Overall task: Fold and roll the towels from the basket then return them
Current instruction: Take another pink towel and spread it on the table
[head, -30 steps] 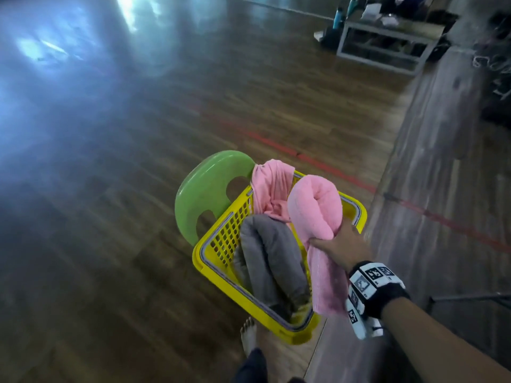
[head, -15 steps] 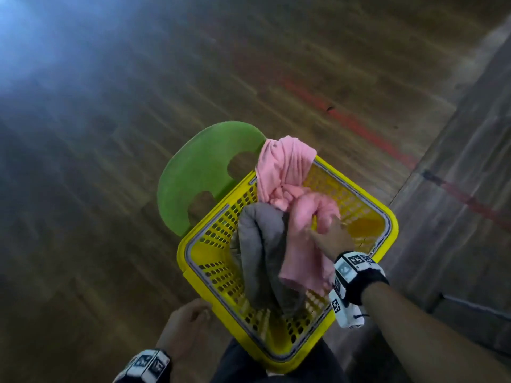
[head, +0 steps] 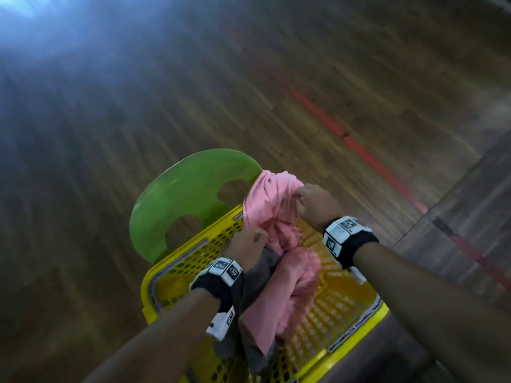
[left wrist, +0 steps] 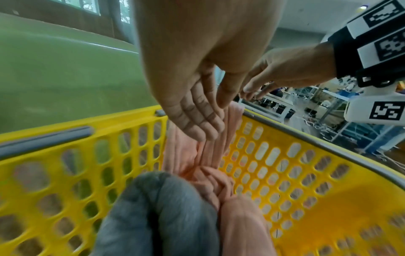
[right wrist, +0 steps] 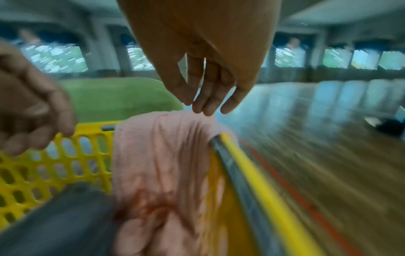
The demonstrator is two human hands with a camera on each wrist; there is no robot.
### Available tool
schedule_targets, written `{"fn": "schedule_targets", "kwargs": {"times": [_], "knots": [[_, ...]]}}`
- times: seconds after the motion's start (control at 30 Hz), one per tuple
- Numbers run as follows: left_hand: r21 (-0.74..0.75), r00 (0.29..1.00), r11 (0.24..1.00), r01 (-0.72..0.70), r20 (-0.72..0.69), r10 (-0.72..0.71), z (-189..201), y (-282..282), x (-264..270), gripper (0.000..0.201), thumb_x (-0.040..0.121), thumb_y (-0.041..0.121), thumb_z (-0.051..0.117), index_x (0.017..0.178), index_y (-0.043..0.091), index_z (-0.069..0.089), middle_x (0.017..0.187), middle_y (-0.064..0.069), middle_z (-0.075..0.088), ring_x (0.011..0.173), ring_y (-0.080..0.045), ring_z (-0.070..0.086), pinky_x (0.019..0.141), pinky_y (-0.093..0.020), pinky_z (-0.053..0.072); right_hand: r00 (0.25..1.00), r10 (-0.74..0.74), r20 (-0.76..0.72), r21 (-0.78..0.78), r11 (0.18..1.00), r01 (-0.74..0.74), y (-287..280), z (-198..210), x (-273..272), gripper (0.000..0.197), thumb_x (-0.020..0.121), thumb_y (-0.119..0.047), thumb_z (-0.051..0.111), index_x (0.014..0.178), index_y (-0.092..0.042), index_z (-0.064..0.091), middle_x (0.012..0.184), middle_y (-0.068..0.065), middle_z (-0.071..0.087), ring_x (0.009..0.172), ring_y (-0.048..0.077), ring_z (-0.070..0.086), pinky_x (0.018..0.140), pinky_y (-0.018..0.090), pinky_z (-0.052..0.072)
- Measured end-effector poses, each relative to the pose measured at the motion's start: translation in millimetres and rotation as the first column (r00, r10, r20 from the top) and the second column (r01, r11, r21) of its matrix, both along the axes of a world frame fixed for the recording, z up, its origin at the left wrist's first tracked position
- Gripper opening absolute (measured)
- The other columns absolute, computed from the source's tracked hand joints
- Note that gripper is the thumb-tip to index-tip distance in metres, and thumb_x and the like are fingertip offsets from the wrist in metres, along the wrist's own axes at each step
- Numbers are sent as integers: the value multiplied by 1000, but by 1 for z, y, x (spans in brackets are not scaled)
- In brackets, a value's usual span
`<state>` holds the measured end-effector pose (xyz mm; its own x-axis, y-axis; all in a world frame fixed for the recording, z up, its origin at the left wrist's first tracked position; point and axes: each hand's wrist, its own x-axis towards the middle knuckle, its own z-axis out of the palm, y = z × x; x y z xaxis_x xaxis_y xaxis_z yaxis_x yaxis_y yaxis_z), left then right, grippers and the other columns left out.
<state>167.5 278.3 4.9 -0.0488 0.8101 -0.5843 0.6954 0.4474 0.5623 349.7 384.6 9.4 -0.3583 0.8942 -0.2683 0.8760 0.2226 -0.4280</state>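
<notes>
A yellow basket (head: 146,294) stands on a green chair (head: 188,189). Inside lie a rolled grey towel (head: 257,277) and a rolled pink towel (head: 293,288) side by side. An unfolded pink towel (head: 271,194) hangs over the far rim. My right hand (head: 315,200) is at the top of that towel; in the right wrist view its fingers (right wrist: 208,104) hang loose, just touching the cloth (right wrist: 162,147). My left hand (head: 246,244) reaches in lower down, and its straight fingers (left wrist: 197,124) lie against the hanging towel (left wrist: 192,155). Neither hand grips anything.
Dark wooden floor with a red line (head: 367,158) lies all around the chair. A grey-brown table edge (head: 470,217) runs along the right. The basket's perforated walls (left wrist: 274,164) close in around both hands. Shelving and clutter (left wrist: 328,107) stand far off.
My right hand has let go of the rolled pink towel, which now lies in the basket, and moved to the towel on the far rim. My left hand has come up into the basket.
</notes>
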Motion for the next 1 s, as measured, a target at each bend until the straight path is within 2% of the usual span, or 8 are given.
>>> {"fn": "schedule_targets", "kwargs": {"times": [0.1,0.2,0.33,0.43,0.53,0.73,0.87,1.0], "knots": [[57,996,996,-63,-54,66,-7,43,25,22,92,15,48,99,6,67,104,-14,68,98,-32,62,81,-34,41,962,264,69,48,962,-268,36,-7,-5,35,84,-12,59,117,-16,67,118,8,63,104,34,58,84,45,49],[146,984,982,-118,-115,136,-28,67,37,24,93,19,45,93,10,68,95,-10,70,94,-31,63,81,-34,45,896,427,123,-10,903,-430,58,-15,-7,43,86,-11,59,128,-18,60,133,2,56,113,30,53,90,44,47],[91,966,963,-255,-18,258,-42,77,56,27,92,10,52,116,9,65,113,-11,67,108,-28,60,75,-20,36,881,468,77,-23,884,-467,75,-25,-6,38,89,-6,56,125,-17,60,127,1,56,111,24,51,89,37,46],[62,916,915,-399,69,395,-60,81,67,29,94,5,50,119,6,63,118,-13,65,112,-29,59,66,-3,34,873,483,62,-6,875,-484,86,-30,-6,27,86,-8,60,112,-14,64,114,4,59,105,24,53,84,39,47],[6,833,841,-540,143,534,-66,85,74,27,99,12,43,115,6,63,117,-13,64,112,-27,60,84,-20,43,838,540,76,10,840,-542,94,-32,-4,16,85,-9,64,101,-11,66,108,5,60,102,25,55,83,36,47],[110,828,821,-560,45,559,-61,91,84,19,92,20,55,93,9,70,94,-7,70,90,-24,65,58,-21,35,765,641,61,80,761,-644,97,-32,5,19,87,-5,64,104,-11,69,115,6,62,103,26,56,87,36,49],[146,755,742,-655,165,635,-62,91,92,16,88,11,57,94,10,72,97,-8,70,92,-24,63,75,-23,45,753,656,43,217,730,-648,93,-39,7,12,84,-5,69,93,-13,70,101,4,66,92,24,60,76,36,55],[203,700,670,-714,209,683,-65,91,99,12,85,16,63,87,9,73,87,-5,69,80,-20,64,71,-29,53,781,624,-12,237,760,-605,84,-35,10,13,85,-7,68,96,-13,70,100,4,68,95,24,63,77,38,57]]}}
